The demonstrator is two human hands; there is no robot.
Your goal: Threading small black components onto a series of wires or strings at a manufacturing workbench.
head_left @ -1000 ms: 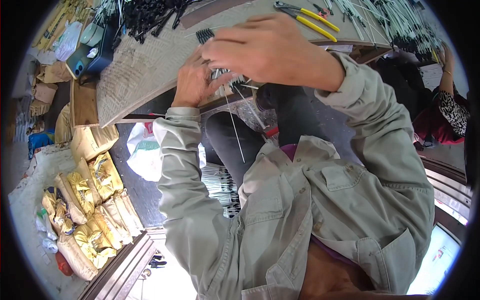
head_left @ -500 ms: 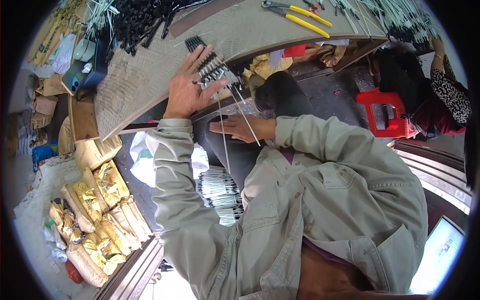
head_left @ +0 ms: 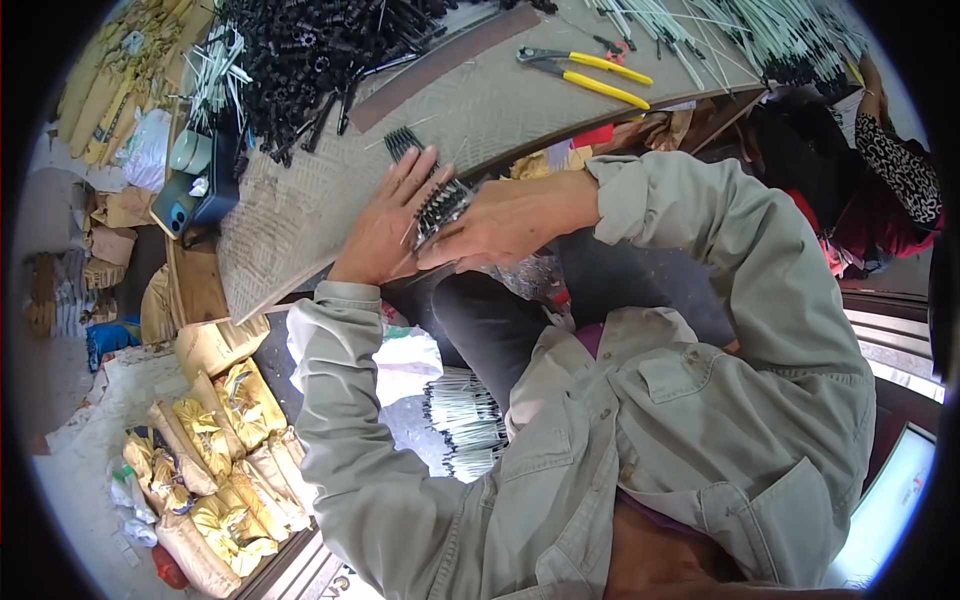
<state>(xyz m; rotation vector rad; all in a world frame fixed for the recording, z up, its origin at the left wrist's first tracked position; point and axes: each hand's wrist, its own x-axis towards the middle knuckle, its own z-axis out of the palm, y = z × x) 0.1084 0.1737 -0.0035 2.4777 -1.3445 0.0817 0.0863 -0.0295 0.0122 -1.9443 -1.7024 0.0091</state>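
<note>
Pressing together at the counter (head_left: 300,220) edge, both hands work one small bundle of black-tipped pins (head_left: 440,205). Left hand (head_left: 385,235) lies palm-down on the woven mat surface, fingers (head_left: 420,170) spread apart and pointing toward 1 o'clock; the bundle rests against them. Right hand (head_left: 500,220) comes in from 3 o'clock, fingers closed around the lower side of the bundle, thumb side up. The hands touch at the bundle.

Bundle sits near picture centre, slightly toward 11 o'clock, at the near edge of the counter. A few more black-tipped pieces (head_left: 403,142) lie flat on the mat just beyond the left fingertips, at 12 o'clock from the hand.

Around:
- Heap of black parts (head_left: 320,50) at 11 o'clock, far side of counter.
- Yellow-handled pliers (head_left: 590,70) at 1 o'clock, lying flat, well apart from the hands.
- White rods (head_left: 790,35) in a loose spread at 1–2 o'clock, along the counter's far right.
- Phone (head_left: 177,212) at 9–10 o'clock, on a dark box by the counter's left end.
- Yellow bagged packs (head_left: 215,450) stacked on the floor at 7–8 o'clock.
- Bunch of white rods with dark ends (head_left: 465,425) below the knees, near 6 o'clock from the hands.
- White plastic bag (head_left: 400,360) just beside that bunch, toward 9 o'clock.
- Another person's patterned sleeve (head_left: 900,165) at 3 o'clock, at the rim.

Grey-green jacket sleeves cover both forearms.
</note>
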